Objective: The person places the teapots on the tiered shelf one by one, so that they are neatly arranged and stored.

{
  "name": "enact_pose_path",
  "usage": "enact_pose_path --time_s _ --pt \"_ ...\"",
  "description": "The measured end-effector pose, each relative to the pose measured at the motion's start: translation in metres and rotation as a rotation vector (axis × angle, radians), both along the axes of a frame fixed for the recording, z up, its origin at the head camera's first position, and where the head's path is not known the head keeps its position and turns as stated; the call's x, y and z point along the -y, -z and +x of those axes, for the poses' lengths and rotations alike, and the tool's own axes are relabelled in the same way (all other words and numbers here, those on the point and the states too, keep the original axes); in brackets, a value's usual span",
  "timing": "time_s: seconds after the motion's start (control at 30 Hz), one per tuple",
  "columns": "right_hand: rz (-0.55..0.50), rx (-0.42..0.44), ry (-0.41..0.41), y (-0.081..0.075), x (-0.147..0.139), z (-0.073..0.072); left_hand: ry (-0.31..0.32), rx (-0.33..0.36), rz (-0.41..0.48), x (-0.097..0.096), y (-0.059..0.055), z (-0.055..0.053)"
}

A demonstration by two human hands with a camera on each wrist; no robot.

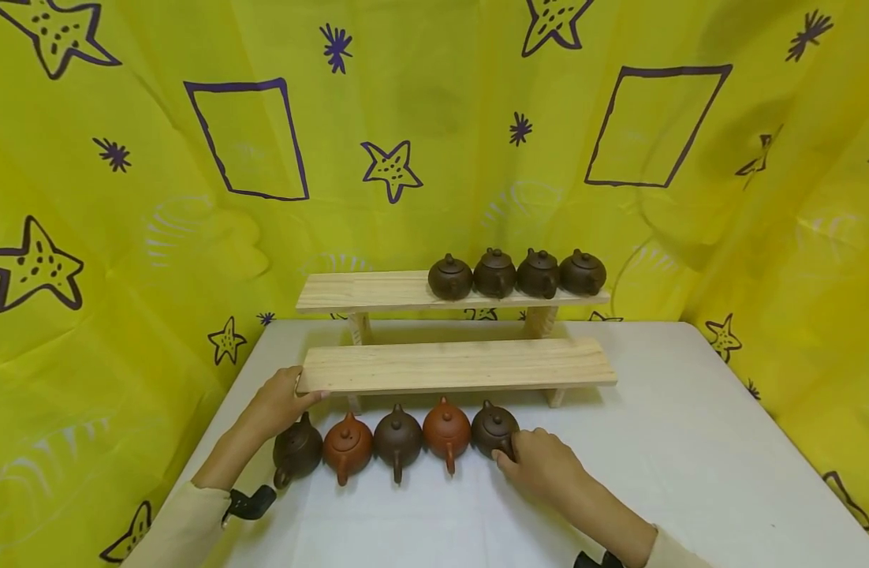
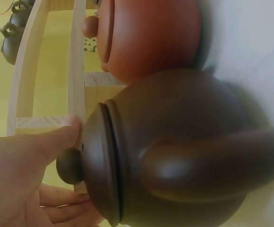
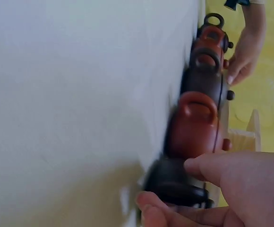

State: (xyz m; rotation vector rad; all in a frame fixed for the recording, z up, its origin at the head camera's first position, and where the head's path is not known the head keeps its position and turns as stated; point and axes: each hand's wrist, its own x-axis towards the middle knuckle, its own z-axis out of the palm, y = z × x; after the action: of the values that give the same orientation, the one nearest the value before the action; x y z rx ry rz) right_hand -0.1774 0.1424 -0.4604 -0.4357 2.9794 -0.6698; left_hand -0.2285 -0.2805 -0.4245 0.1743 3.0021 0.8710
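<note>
My left hand (image 1: 277,404) grips the left end of the lower wooden shelf (image 1: 449,367); in the left wrist view its thumb lies on the shelf's front edge. Right beside that hand sits a dark brown teapot (image 2: 170,113) with a round lid knob. My right hand (image 1: 548,465) holds the dark teapot (image 1: 491,427) at the right end of the front row, thumb and fingers about its handle. Between the two hands stand a reddish teapot (image 1: 348,442), a dark one and another reddish teapot (image 1: 446,430), handles toward me.
Behind the lower shelf rises a higher wooden shelf (image 1: 371,290), with several dark teapots (image 1: 496,274) grouped on its right half. Both stand on a white-covered table (image 1: 690,442). A yellow patterned cloth (image 1: 441,102) encloses the back and sides.
</note>
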Motion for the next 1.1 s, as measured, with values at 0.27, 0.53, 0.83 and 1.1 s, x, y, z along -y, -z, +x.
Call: enact_pose_path --time_s 0.27,0.53,0.83,1.1 --pt "-0.106 -0.064 0.023 0.016 0.002 0.008 -0.011 0.007 -0.015 0.0 -0.001 0.002" --pt "-0.147 -0.057 0.028 0.024 0.003 0.013 -0.024 0.012 -0.016 -0.002 -0.003 0.004" --pt "-0.136 -0.095 0.034 0.024 0.002 0.013 -0.02 0.01 -0.011 -0.002 -0.003 0.004" --pt "-0.152 -0.077 0.046 0.027 0.002 0.015 -0.008 -0.001 -0.004 -0.001 -0.001 0.004"
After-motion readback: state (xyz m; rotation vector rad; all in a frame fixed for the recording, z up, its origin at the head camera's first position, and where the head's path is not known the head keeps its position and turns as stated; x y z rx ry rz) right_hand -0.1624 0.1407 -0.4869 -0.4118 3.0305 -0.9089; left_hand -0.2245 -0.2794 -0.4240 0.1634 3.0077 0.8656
